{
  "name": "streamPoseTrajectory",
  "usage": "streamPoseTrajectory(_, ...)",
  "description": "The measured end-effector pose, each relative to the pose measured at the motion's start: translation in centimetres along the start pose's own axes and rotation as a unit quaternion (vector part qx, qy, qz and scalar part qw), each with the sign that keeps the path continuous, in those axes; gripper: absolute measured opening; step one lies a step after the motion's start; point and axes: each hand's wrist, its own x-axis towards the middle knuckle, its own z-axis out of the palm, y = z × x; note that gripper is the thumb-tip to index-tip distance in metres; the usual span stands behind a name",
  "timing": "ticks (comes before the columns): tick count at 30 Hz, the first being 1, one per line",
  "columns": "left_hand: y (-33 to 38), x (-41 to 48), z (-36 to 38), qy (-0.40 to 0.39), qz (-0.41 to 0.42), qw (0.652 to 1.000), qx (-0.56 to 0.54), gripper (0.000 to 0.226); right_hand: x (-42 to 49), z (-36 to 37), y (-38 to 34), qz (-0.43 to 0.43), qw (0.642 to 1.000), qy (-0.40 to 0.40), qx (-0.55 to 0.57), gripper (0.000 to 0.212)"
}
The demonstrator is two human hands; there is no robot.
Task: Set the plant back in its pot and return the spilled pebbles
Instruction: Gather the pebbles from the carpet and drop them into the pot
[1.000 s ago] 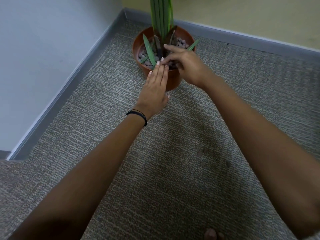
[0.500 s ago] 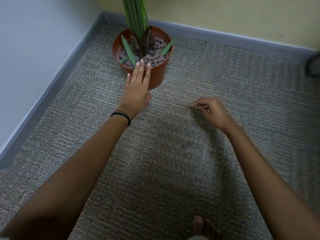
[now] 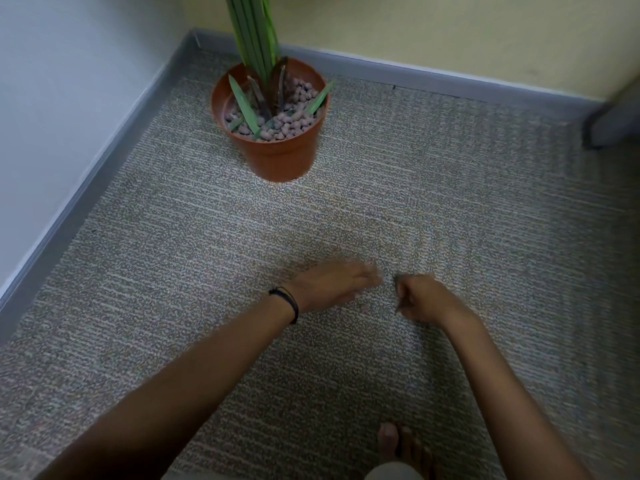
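Note:
The terracotta pot [image 3: 277,157] stands upright on the carpet near the corner. The green plant [image 3: 256,32] rises from its middle, and pinkish-grey pebbles [image 3: 294,119] fill the pot's top. Both hands are low over the carpet, well in front of the pot. My left hand [image 3: 332,285], with a black band at the wrist, is motion-blurred, its fingers pointing right. My right hand [image 3: 422,299] is just to its right with fingers curled in tight; whether anything is inside is hidden. I make out no loose pebbles on the carpet.
Grey speckled carpet [image 3: 173,254] covers the floor. Grey skirting [image 3: 79,192] runs along the left wall and the back wall. A dark furniture foot [image 3: 602,123] sits at the far right. A bare foot [image 3: 401,448] shows at the bottom edge.
My left hand has left the pot's side and come back over the carpet. My right hand has drawn nearer to me, and the two hands are now side by side.

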Motion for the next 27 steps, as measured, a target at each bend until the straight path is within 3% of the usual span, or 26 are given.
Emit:
streamPoseTrajectory(4,1.1,0.5,0.7,-0.042,-0.032,0.998,-0.015,0.042,-0.4,1.3,-0.4,-0.061,0.995,0.043,0.071,0.032)
streamPoseTrajectory(6,1.4,0.5,0.9,-0.012,-0.027,1.0,-0.006,0.039,-0.7,1.6,-1.1,-0.09,0.988,0.04,0.115,0.037)
streamPoseTrajectory(9,1.4,0.3,1.0,0.019,-0.01,1.0,0.004,0.035,-0.7,2.5,-2.0,-0.116,0.98,0.041,0.154,0.025)
streamPoseTrajectory(12,1.1,0.0,1.2,0.033,0.002,0.999,0.004,0.024,-0.4,3.2,-2.6,-0.14,0.979,0.042,0.145,0.022)
streamPoseTrajectory(20,-1.2,-1.3,1.1,0.061,-0.007,0.998,0.014,0.026,0.1,4.0,-4.4,-0.203,0.977,0.046,0.053,0.014)
streamPoseTrajectory(23,-2.0,-1.9,0.6,0.111,-0.052,0.992,-0.002,0.02,0.8,3.4,-4.7,-0.215,0.973,0.034,0.071,0.014)
streamPoseTrajectory(27,-3.4,-2.4,-1.1,0.231,-0.144,0.952,-0.143,0.014,2.1,1.1,-5.4,-0.193,0.968,0.053,0.152,0.02)
